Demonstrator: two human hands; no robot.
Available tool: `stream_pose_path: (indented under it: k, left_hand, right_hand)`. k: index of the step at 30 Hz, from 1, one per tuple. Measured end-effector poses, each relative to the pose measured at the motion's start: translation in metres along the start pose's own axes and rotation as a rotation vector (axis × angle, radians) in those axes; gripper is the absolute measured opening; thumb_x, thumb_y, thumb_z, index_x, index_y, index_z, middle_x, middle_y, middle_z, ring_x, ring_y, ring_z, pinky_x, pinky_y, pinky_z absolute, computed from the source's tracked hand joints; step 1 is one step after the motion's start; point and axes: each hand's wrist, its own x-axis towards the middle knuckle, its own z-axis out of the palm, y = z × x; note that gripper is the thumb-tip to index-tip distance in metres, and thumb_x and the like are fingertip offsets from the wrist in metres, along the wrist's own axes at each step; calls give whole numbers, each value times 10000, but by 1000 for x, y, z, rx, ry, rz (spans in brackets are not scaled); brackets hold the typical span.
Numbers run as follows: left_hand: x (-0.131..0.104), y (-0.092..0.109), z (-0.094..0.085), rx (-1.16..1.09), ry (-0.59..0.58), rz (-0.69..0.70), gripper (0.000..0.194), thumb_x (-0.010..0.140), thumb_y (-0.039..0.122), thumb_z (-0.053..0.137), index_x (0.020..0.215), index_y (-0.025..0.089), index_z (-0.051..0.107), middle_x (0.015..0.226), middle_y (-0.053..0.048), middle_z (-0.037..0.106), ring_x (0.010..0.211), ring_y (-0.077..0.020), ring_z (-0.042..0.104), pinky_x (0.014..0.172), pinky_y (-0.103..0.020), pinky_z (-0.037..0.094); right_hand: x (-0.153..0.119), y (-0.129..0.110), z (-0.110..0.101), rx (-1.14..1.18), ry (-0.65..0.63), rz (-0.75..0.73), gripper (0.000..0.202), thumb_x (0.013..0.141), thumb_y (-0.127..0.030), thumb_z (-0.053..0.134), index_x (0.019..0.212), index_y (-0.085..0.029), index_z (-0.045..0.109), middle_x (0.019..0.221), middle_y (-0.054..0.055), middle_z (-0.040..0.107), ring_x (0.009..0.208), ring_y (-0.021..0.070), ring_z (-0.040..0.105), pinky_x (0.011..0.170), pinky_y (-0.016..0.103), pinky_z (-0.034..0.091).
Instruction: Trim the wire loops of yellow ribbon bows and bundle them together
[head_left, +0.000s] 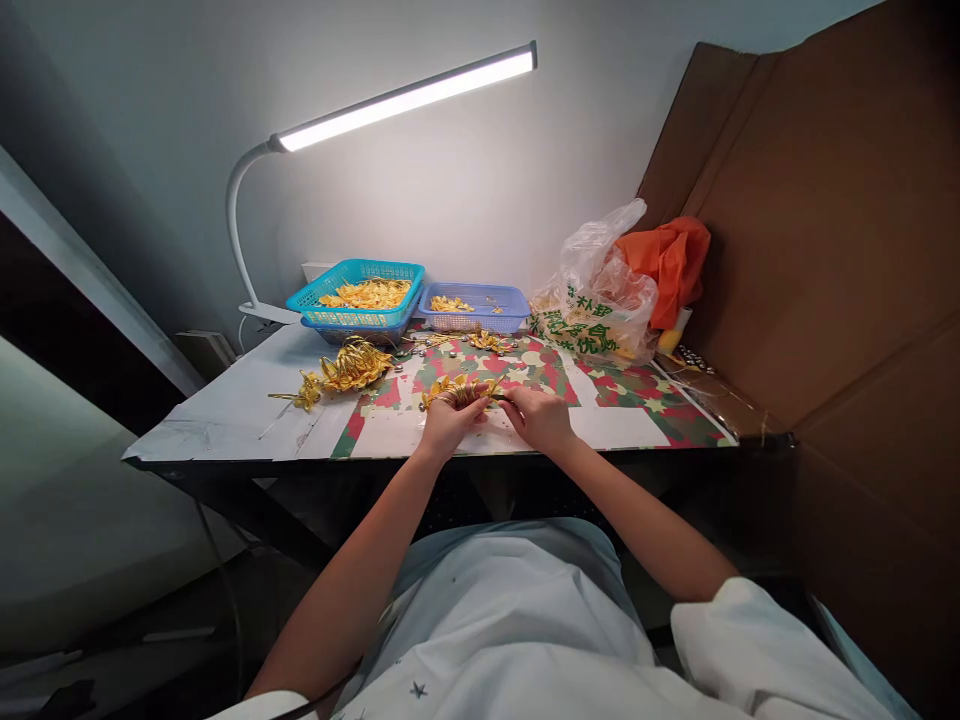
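Near the table's front edge, my left hand [452,420] is closed around a bundle of gold wire stems with gold petals [448,387] showing beyond the fingers. Just to its right, my right hand [541,415] pinches at the same gold piece, close to the left fingertips. What exactly lies between the right fingers is too small to make out. Farther left on the table rests a heap of finished-looking gold flowers [356,366], with a smaller gold flower [306,392] on a stem beside it. Another gold flower [489,342] lies behind my hands.
At the back stand a turquoise basket [307,297] of gold petals and a lilac basket [517,302] with fewer pieces. A clear plastic bag [592,310] and orange cloth [667,265] sit at the right, beside tall cardboard [832,220]. A lit lamp [409,97] arches above.
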Motion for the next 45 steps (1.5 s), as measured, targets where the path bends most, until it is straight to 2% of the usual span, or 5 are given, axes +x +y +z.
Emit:
stream_pose_path:
  k: [13, 17, 24, 34, 45]
  left_hand:
    - [-2, -4, 1, 98, 3, 59, 558, 512, 374, 896, 1005, 151, 762, 699, 9, 685, 561, -84, 575, 560, -223, 512]
    - [-4, -9, 2, 159, -5, 103, 494, 583, 328, 859, 1047, 188, 761, 726, 14, 685, 600, -97, 581, 593, -235, 515]
    - [-2, -7, -1, 167, -30, 129, 568, 582, 329, 854, 1120, 182, 741, 633, 56, 604, 527, -71, 521, 559, -212, 487]
    - [-5, -1, 0, 111, -42, 124, 627, 552, 362, 879, 1118, 138, 728, 757, -15, 704, 618, -106, 608, 588, -227, 518]
    - [-3, -3, 0, 95, -43, 120, 642, 509, 365, 909, 1085, 148, 725, 747, -19, 720, 639, -133, 642, 577, -233, 493]
  right_hand:
    - [8, 20, -6, 626, -15, 335, 363, 898, -536, 418, 943, -201, 550, 641, -22, 517, 563, 137, 466, 547, 256, 348]
    - [19, 16, 2, 805, -67, 411, 417, 773, -488, 601, 1064, -194, 548, 650, -44, 505, 560, 118, 449, 534, 238, 348]
    - [33, 11, -1, 1001, -278, 494, 237, 730, -407, 624, 766, -173, 607, 513, -52, 489, 392, 61, 291, 397, 221, 181]
    - [35, -7, -12, 1133, -168, 399, 329, 616, -464, 762, 675, -170, 627, 563, -39, 527, 544, 94, 451, 496, 235, 308]
    - [40, -21, -6, 1290, -87, 520, 318, 636, -446, 699, 677, -208, 493, 494, -70, 457, 410, 53, 311, 396, 208, 208]
